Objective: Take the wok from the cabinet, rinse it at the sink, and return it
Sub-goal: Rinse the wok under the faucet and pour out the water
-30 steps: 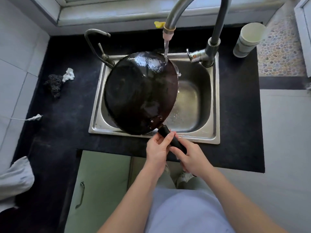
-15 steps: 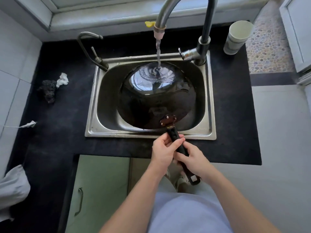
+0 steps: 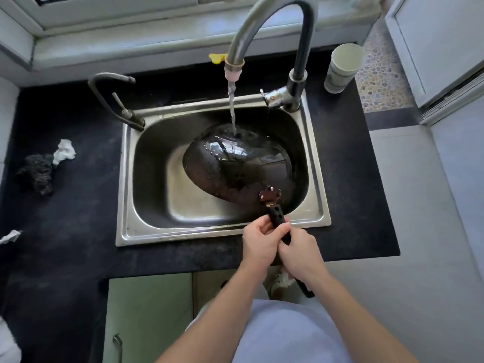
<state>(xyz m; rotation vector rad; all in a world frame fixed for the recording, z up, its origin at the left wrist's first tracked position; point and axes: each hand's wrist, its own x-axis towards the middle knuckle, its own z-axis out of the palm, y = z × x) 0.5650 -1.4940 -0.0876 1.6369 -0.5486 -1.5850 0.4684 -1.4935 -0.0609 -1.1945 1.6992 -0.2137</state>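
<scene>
The black wok (image 3: 235,169) lies upside down in the steel sink (image 3: 146,234), its wet rounded underside facing up. Water runs from the tall faucet (image 3: 272,24) onto the wok's far edge. The wok's dark handle (image 3: 276,214) sticks out toward me over the sink's front rim. My left hand (image 3: 259,242) grips the handle from the left. My right hand (image 3: 300,254) grips it just behind, from the right. The handle's end pokes out below my right wrist.
A small second tap (image 3: 112,95) stands at the sink's back left. A scouring pad (image 3: 39,172) and crumpled paper (image 3: 64,151) lie on the black counter at the left. A paper cup stack (image 3: 341,66) stands at the back right. Green cabinet doors (image 3: 149,315) are below.
The wok went from tilted on its edge with the inside facing me to flipped bottom-up in the sink. It now sits lower and further right, with water hitting its underside.
</scene>
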